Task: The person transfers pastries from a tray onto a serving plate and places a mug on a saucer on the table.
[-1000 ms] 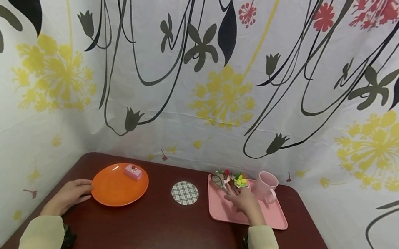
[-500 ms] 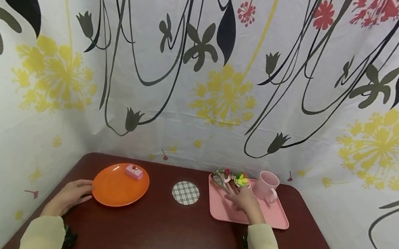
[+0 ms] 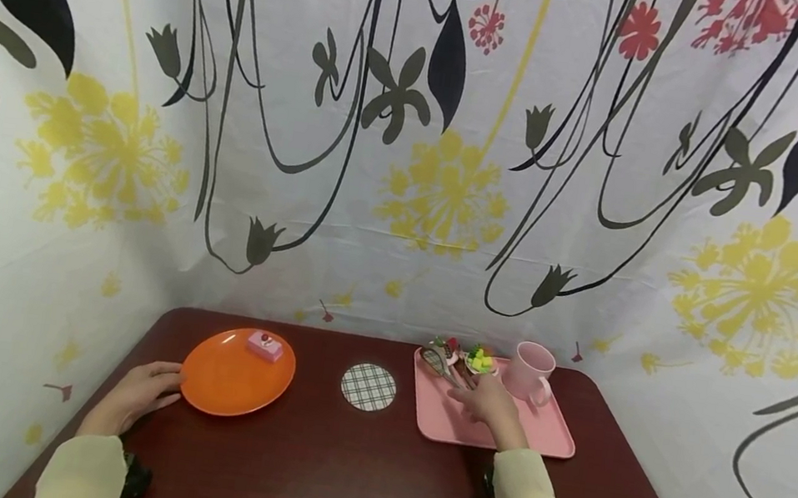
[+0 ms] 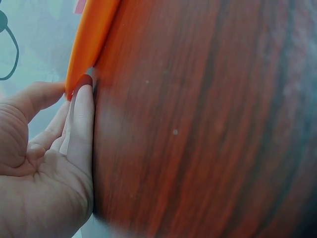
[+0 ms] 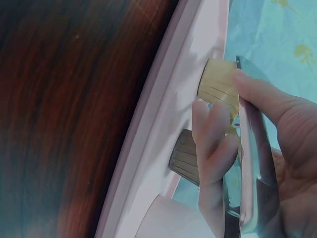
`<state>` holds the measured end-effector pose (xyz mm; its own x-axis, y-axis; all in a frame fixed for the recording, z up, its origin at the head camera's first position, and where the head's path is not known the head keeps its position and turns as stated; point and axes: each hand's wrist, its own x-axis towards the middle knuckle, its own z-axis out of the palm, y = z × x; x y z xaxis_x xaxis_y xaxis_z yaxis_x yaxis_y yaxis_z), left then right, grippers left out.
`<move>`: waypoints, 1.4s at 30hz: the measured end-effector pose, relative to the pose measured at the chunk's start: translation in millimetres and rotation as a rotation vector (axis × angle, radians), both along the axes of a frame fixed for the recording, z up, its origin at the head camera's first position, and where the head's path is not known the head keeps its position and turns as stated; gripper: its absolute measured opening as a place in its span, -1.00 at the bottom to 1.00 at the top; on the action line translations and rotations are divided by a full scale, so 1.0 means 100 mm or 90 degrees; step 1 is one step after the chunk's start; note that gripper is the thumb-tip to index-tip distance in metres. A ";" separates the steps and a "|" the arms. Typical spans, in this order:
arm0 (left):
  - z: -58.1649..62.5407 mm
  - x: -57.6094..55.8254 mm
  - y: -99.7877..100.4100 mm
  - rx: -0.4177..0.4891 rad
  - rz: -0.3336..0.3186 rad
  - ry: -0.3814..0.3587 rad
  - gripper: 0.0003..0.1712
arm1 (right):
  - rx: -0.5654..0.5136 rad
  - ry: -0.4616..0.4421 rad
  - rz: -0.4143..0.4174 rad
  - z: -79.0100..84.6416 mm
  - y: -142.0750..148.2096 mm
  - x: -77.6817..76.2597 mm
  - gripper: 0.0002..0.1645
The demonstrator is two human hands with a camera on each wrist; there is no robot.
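Note:
My left hand (image 3: pixel 136 395) pinches the near-left rim of an orange plate (image 3: pixel 230 382), thumb on top and fingers beneath the edge in the left wrist view. On that plate sits a small pink cake slice (image 3: pixel 265 347). Over a pink tray (image 3: pixel 439 428), my right hand (image 3: pixel 491 408) holds shiny metal tongs (image 5: pixel 255 163) between thumb and curled fingers. Their patterned head (image 3: pixel 435 361) lies by two small toy cakes: one topped with yellow pieces (image 3: pixel 481 361), another with red and green (image 3: pixel 450 347). Whether the tongs grip a cake is hidden.
A pink mug (image 3: pixel 528 373) stands at the tray's back right. Between plate and tray lies a round checked coaster (image 3: pixel 369 386) on the dark wooden table (image 3: pixel 339 477). A flowered cloth (image 3: pixel 328 214) hangs behind the table's far edge.

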<state>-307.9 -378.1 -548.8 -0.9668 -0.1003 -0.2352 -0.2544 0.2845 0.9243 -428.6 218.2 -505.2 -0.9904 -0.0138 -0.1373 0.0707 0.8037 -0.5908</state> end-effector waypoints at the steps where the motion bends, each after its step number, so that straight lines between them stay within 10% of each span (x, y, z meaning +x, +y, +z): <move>1: 0.00 0.00 0.00 0.002 0.001 0.000 -0.24 | 0.000 0.001 -0.001 0.01 0.00 0.01 -0.56; 42: -0.02 0.00 0.01 -0.001 0.017 -0.011 -0.24 | 0.031 0.025 -0.025 0.02 0.03 0.10 -0.48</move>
<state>-308.3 -376.6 -551.1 -0.9597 -0.1257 -0.2513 -0.2773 0.2789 0.9194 -418.4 220.8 -503.2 -0.9947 0.0308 -0.0980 0.0803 0.8284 -0.5544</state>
